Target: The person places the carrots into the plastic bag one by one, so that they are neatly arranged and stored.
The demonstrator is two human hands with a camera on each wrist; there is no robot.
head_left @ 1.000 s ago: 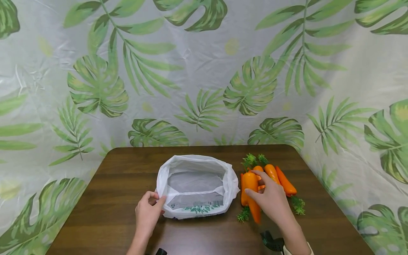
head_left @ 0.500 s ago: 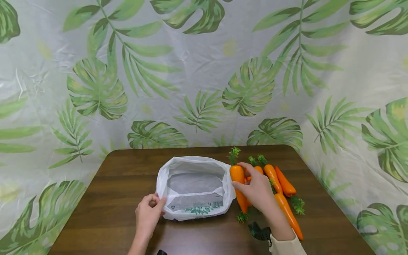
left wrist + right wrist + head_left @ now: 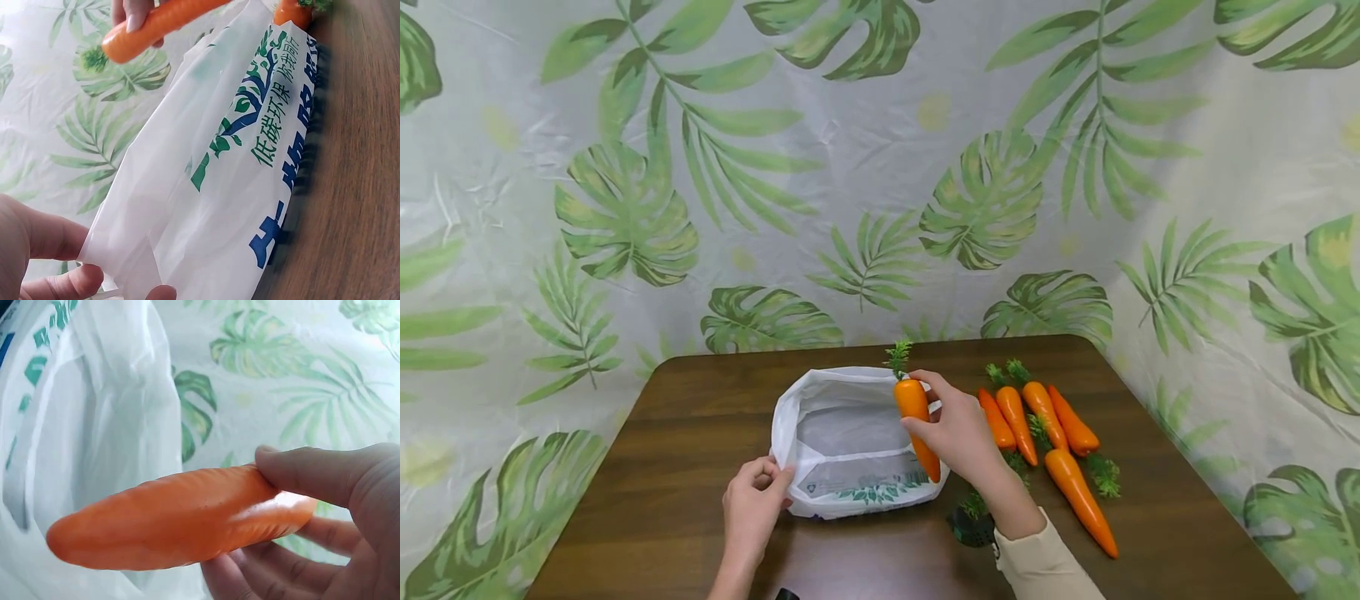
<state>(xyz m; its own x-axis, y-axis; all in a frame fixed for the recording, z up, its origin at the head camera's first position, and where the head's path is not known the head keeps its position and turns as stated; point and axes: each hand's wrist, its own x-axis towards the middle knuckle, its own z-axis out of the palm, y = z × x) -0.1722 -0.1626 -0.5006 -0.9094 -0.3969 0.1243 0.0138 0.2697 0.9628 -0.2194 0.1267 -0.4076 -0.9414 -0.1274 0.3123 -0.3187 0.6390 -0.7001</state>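
Here's the carrot (image 3: pixel 912 402), up over the right side of the bag's mouth, leafy top (image 3: pixel 898 358) away from the person, tip angled towards the near rim. The right hand (image 3: pixel 962 435) has it pinched between thumb and fingers, and that skin looks smooth and shiny: a loose pinch could let it slip or roll. Below, the white bag (image 3: pixel 784 417) gapes wide, but its thin, floppy rim might snag that tip or fold inward under a knock; whether they touch, I can't tell. Over at the near left corner, the left hand (image 3: pixel 758 498) pinches the rim, so the far right side looks unsupported and could sag. Further right, loose carrots (image 3: pixel 1047 414) crowd the table (image 3: pixel 700 417); a stray sleeve (image 3: pixel 1037 554) could set one rolling.
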